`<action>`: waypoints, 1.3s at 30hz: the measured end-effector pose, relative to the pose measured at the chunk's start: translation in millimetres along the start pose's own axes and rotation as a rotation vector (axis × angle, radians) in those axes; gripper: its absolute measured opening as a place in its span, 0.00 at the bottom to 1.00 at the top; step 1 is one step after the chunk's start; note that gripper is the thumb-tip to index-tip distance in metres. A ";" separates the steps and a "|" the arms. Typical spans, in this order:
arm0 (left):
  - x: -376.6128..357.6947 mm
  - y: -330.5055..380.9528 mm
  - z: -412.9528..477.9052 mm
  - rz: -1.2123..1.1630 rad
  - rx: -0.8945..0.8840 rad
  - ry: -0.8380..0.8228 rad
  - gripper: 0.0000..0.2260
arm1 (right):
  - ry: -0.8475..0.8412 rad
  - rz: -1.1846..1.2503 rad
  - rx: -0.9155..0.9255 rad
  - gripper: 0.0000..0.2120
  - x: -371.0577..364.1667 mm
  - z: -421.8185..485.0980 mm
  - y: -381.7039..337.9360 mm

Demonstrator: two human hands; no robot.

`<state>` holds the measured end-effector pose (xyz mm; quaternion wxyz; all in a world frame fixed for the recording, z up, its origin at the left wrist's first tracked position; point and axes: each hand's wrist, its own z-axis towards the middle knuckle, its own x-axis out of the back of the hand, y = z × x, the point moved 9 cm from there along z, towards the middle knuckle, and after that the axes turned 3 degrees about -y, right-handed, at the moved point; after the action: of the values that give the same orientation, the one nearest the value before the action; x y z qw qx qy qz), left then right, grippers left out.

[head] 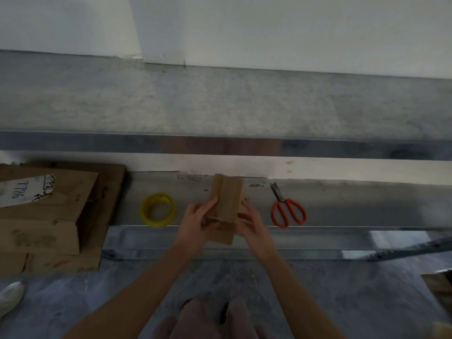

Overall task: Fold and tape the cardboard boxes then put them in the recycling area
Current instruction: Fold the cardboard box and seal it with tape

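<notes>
While the left hand [195,220] and the right hand [252,222] grip it from either side, a small cardboard box [226,199] is held in the air just above the front edge of a low grey shelf [354,204]. The left thumb lies across the box's near left face, with the fingers curled under a loose flap. The right fingers wrap round its right side, mostly hidden behind the cardboard. The box is tilted, with its long side pointing away from the person, and 1 flap hangs down from its near end.

Left of the small box, a yellow tape roll [156,223] lies flat on the shelf. Right of the box, scissors [283,200] with orange handles lie on the same shelf, blades pointing away. Further left of the box, beyond the tape, a stack of larger cardboard boxes [49,216] stands, the top one bearing a white label [24,190] marked 7786. Below the box are the person's legs and the grey floor [342,289]. Another piece of cardboard [440,287] shows at the far right edge, and a pale shoe [11,294] at the far left.
</notes>
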<state>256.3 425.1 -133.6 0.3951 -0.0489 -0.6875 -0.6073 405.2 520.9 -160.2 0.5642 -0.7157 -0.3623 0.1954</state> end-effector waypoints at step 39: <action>88.0 -99.9 -23.7 0.665 -0.264 -0.333 0.25 | 0.105 -0.902 0.092 0.07 -169.5 59.8 -9.3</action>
<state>153.0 342.3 -161.3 0.4439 -0.4172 -0.6048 -0.5130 249.2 436.4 -190.4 0.6418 -0.4693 -0.5997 -0.0904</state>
